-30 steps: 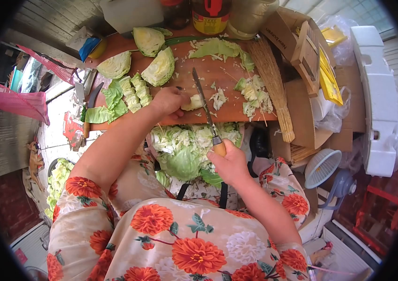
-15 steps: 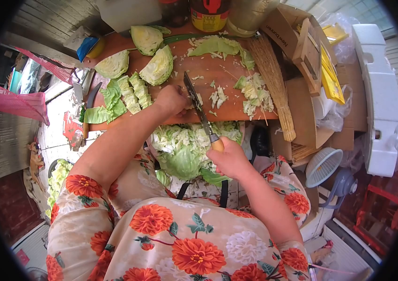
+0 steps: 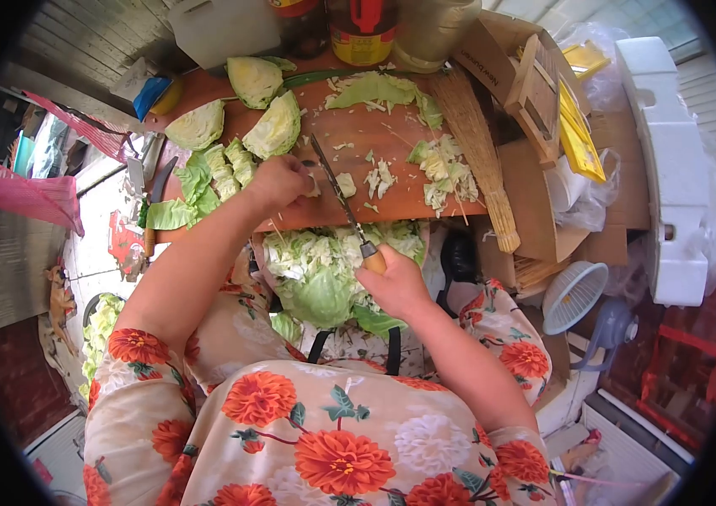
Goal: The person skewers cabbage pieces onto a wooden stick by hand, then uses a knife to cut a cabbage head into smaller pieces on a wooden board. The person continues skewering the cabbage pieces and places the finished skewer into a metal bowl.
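Observation:
My right hand point(image 3: 393, 280) is closed round the wooden handle of a long knife point(image 3: 334, 181), whose blade points away over the wooden board point(image 3: 332, 156). Left of the blade, my left hand point(image 3: 282, 181) has its fingers curled on a small pale piece of cabbage point(image 3: 315, 187). Just right of the blade lies another small cabbage piece point(image 3: 346, 185). Cabbage wedges point(image 3: 273, 125) and rolled leaves point(image 3: 221, 173) rest beyond and left of my left hand. Chopped cabbage point(image 3: 380, 178) is scattered on the board's right half. Below the board's near edge sits a container of shredded cabbage point(image 3: 316, 270).
A straw brush point(image 3: 480, 143) lies along the board's right side, next to cardboard boxes point(image 3: 530, 190). Jars point(image 3: 364, 34) stand at the far edge. A curved knife point(image 3: 158, 190) is at the left. A white foam box point(image 3: 665, 177) and a basket point(image 3: 574, 297) are at the right.
The whole view has shifted slightly. The knife blade has moved a little away from my left hand's fingers, and a cut cabbage piece now shows right of the blade.

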The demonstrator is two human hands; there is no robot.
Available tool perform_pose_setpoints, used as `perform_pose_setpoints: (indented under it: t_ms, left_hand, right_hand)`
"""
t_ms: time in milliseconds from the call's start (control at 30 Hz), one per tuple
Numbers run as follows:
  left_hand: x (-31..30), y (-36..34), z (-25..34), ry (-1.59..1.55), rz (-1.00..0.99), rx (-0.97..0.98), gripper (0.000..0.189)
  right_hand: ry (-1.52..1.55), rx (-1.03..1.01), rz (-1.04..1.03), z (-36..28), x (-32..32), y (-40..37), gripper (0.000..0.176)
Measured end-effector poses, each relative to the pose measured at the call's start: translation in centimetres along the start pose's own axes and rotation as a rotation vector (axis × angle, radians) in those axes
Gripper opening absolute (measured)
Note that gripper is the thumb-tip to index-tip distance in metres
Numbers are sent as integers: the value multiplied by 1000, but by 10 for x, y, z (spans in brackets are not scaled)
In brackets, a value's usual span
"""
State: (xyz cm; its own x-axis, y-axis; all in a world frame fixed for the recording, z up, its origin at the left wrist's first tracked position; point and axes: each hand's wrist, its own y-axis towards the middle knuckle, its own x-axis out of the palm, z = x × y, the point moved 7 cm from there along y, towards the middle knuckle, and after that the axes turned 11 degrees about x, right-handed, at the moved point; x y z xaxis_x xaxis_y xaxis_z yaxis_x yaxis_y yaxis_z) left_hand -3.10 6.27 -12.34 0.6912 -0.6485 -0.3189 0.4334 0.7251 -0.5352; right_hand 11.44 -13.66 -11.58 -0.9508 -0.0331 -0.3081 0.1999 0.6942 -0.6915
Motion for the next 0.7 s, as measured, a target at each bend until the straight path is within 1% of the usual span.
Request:
perform_pose_setpoints:
  t_ms: [33, 67, 133, 167, 233, 267, 333, 367, 400, 433, 467, 500, 567, 633, 700]
  left_hand:
    - [-13, -2, 5, -20, 54, 11, 21]
    - [-27, -5, 11, -39, 109, 23, 24]
    - [-53, -11, 26, -107, 217, 131, 27]
    - [-62, -12, 33, -107, 218, 139, 27]
    - [-80, -22, 57, -301, 346, 292, 30]
    - [-80, -29, 65, -304, 348, 299, 30]
    - [-71, -54, 95, -455, 362, 348, 29]
    - [-60, -66, 107, -522, 329, 353, 28]
    - [-48, -79, 117, -522, 331, 358, 28]
    - [-33, -90, 124, -602, 309, 347, 27]
    - [-19, -99, 129, -683, 286, 336, 27]
    - [-8, -105, 130, -685, 288, 341, 27]
    - [16, -106, 125, -794, 211, 338, 30]
    - [26, -98, 109, -821, 197, 319, 30]
    - [30, -89, 92, -837, 197, 262, 33]
  right_hand:
    - [24, 13, -38, 1, -3, -6, 33]
    - [23, 10, -33, 2, -10, -13, 33]
    - [-134, -37, -49, 4, -21, -28, 33]
    - [-135, -43, -43, 8, -27, -36, 33]
    - [-378, -101, -46, 14, -29, -52, 31]
    - [-382, -105, -40, 17, -31, -55, 31]
    - [-712, -211, -29, 24, -25, -57, 29]
    - [-712, -214, -24, 31, -23, -54, 29]
    - [-785, -239, -40, 39, -17, -49, 27]
    - [-858, -266, -56, 46, -10, -45, 26]
    - [-860, -271, -53, 51, -8, -40, 26]
    - [-880, -263, -40, 56, -7, -36, 26]
    - [-907, -249, -27, 53, -10, -35, 27]
    - [-652, -337, 312, 13, -45, -42, 26]
    - [-472, -316, 527, -10, -85, -40, 26]
